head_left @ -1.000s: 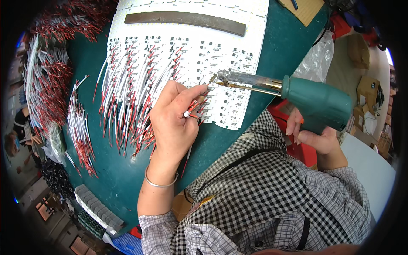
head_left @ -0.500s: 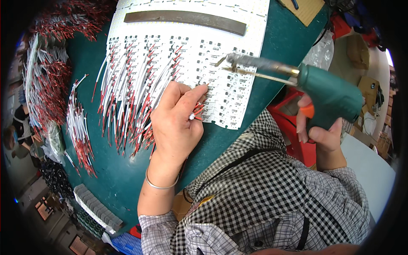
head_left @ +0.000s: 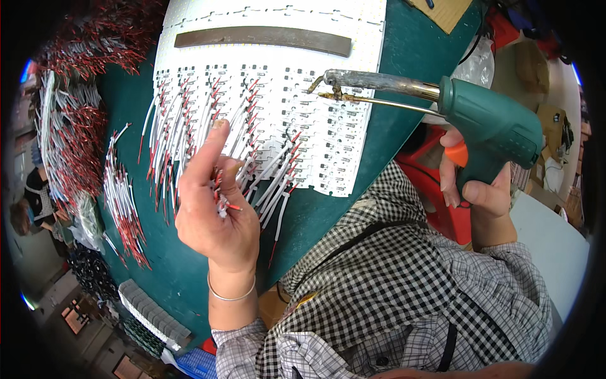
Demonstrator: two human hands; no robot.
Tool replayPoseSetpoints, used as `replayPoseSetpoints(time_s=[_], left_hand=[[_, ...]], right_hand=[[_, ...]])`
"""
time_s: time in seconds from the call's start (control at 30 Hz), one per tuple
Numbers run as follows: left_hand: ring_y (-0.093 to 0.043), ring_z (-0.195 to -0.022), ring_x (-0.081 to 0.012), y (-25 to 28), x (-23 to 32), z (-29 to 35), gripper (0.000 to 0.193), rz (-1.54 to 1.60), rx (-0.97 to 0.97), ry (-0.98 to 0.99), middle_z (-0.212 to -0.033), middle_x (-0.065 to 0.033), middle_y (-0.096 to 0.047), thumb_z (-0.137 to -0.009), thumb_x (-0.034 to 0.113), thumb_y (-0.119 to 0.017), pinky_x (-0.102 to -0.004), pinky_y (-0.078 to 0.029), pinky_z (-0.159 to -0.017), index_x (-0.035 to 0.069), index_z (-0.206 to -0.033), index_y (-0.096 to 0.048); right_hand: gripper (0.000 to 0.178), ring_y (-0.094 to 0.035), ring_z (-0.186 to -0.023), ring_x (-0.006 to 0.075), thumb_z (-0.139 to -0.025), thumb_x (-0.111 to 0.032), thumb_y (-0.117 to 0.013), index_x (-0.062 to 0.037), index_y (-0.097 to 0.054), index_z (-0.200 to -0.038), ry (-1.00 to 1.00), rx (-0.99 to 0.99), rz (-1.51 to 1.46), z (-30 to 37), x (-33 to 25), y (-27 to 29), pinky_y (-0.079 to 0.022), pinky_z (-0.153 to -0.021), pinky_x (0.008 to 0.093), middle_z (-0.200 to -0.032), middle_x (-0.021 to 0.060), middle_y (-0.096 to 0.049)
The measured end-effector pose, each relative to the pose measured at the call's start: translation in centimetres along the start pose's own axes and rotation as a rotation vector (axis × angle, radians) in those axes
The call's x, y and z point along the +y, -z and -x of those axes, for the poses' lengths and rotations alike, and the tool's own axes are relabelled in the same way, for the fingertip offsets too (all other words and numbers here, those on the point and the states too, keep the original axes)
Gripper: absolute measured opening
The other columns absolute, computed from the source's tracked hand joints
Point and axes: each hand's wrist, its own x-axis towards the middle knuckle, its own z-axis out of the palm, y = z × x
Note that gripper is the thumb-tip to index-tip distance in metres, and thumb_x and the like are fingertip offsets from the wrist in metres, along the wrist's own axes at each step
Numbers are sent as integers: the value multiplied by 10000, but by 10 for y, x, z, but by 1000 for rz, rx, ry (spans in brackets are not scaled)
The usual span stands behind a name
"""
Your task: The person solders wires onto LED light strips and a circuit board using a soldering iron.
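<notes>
My left hand [head_left: 211,218] is curled round a few short red-and-white wires [head_left: 222,203], with its index finger pointing up over the board. Under it lies a white circuit board panel [head_left: 341,158] with rows of small black parts. Red-and-white wires [head_left: 161,136] stand attached in several columns on its left; a shorter group of wires [head_left: 278,167] sits right of my hand. In my right hand [head_left: 486,199] is a green soldering gun [head_left: 495,123] with an orange trigger. Its tip and thin feed tube hang above the board's right columns.
A dark brown bar [head_left: 262,39] lies across the panel's far part. Left on the green table [head_left: 170,265] are a loose wire bundle [head_left: 125,205] and big wire heaps [head_left: 72,132]. Grey stacked strips [head_left: 151,312] lie at the near left edge; cardboard [head_left: 445,12] is far right.
My left hand has moved left, away from the column it was touching, uncovering the wires there. The panel has shifted slightly left. The soldering gun has stayed almost in place.
</notes>
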Motion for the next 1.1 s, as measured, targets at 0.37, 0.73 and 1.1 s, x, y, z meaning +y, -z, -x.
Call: replayPoseSetpoints(time_s=[0.37, 0.73, 1.1], left_hand=[[-582, -626, -206, -28, -15, 1, 455, 54, -166, 38, -830, -85, -632, -562, -151, -597, -309, -482, -599, 15, -980, -667], [-589, -583, -202, -30, -17, -8, 438, -85, -109, -249, -738, -67, -617, -528, -157, -559, -290, -469, -514, 47, -896, -682], [-573, -565, -190, -31, -19, -5, 486, -190, -197, -341, -760, -74, -591, -524, -131, -567, -297, -444, -455, 34, -968, -674]], right_hand=[[662, -533, -462, 133, -718, -250, -775, 135, -465, -1158, 20, 61, 29, -4, 7, -10, -422, -374, 216, -868, 170, -587], [685, -551, -507, 130, -710, -269, -811, 131, -482, -1159, 10, 36, 2, -6, 16, -9, -438, -412, 206, -829, 163, -605], [663, -575, -578, 137, -718, -245, -806, 115, -494, -1179, -14, 30, 9, -4, 16, -12, -465, -459, 208, -861, 167, -608]])
